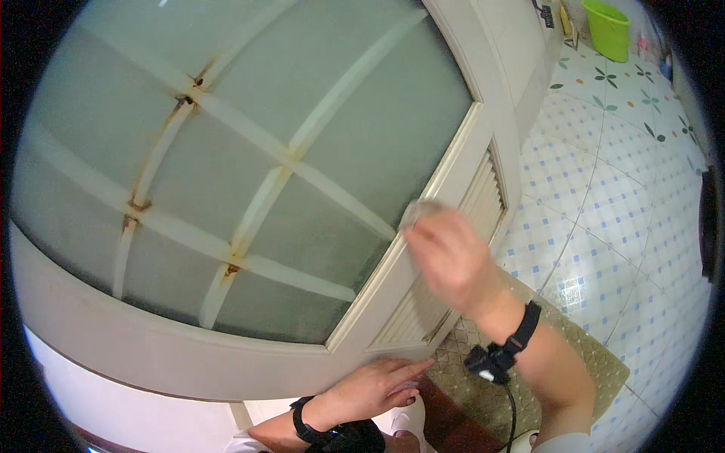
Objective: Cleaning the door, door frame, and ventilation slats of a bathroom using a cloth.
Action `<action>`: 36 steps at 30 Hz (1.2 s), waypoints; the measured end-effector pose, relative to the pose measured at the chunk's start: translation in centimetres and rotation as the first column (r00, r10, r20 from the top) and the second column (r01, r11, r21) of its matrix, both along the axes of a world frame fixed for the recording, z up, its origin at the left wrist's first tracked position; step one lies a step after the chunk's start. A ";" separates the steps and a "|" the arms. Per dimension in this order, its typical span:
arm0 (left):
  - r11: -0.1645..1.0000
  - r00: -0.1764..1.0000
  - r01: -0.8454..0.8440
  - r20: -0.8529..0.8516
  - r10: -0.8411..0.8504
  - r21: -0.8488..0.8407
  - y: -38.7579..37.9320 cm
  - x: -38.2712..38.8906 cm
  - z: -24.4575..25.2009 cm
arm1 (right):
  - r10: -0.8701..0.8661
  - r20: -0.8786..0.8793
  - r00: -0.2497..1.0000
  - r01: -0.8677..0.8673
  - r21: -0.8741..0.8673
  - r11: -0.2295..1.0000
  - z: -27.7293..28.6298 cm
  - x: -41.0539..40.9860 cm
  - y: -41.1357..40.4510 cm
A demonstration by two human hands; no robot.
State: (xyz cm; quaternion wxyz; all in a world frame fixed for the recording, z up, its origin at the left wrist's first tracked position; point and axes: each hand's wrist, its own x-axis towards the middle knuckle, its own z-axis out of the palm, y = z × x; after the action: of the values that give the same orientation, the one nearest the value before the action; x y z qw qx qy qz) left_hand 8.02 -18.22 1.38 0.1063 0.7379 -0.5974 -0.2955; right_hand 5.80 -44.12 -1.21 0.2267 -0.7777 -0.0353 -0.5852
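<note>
A white door (187, 345) with a frosted glass pane (362, 130) and a louvred lower panel fills the left and middle of the view. My right hand (447, 255) is closed around a pale, blurred cloth or pad (422, 210), held against the moulding at the lower edge of the glass. My left hand (379, 388) is low by the door's edge, its index finger stretched out and the others bent. Whether it holds something is hard to tell. Both wrists wear black straps with devices.
Pale bars with rust-brown stains cross the glass. A patterned mat (600, 368) lies on the tiled floor (572, 243) below my right arm. A green bucket (609, 31) stands at the top right. A black cable (514, 416) hangs from the right wrist device.
</note>
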 end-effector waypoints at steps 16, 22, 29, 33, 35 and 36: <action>1.000 0.998 0.019 0.058 -0.019 0.000 0.6 -1.1 0.7 | -0.105 -0.014 0.994 0.101 -0.170 0.980 -0.5 0.5 -2.8; 0.997 0.995 0.078 0.062 -0.079 0.021 -0.4 -2.1 1.7 | -0.385 0.009 0.923 0.369 0.260 0.892 -0.5 4.4 -13.3; 0.995 0.999 0.040 -0.010 -0.039 0.093 -0.7 -2.9 2.3 | -0.414 0.039 0.909 0.323 0.562 0.762 -1.2 7.5 -12.5; 0.997 0.998 0.043 0.036 -0.045 0.068 -1.3 -3.4 2.6 | -0.492 -0.139 0.859 0.441 0.689 0.575 -9.6 7.7 -10.4; 0.997 0.998 0.040 0.047 -0.044 0.072 -1.3 -3.3 2.5 | -0.397 -0.224 0.890 0.433 0.688 0.582 -13.5 7.0 -6.6; 0.997 0.998 0.035 0.051 -0.039 0.068 -1.5 -3.4 2.7 | -0.310 -0.253 0.916 0.389 0.748 0.538 -14.7 5.8 -5.5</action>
State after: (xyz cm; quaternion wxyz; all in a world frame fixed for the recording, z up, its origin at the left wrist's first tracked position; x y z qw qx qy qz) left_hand 4.65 -19.68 4.04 0.0604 0.7373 -0.6034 -0.2977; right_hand 11.61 -49.59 -15.95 0.4236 -0.6153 0.3903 -0.5381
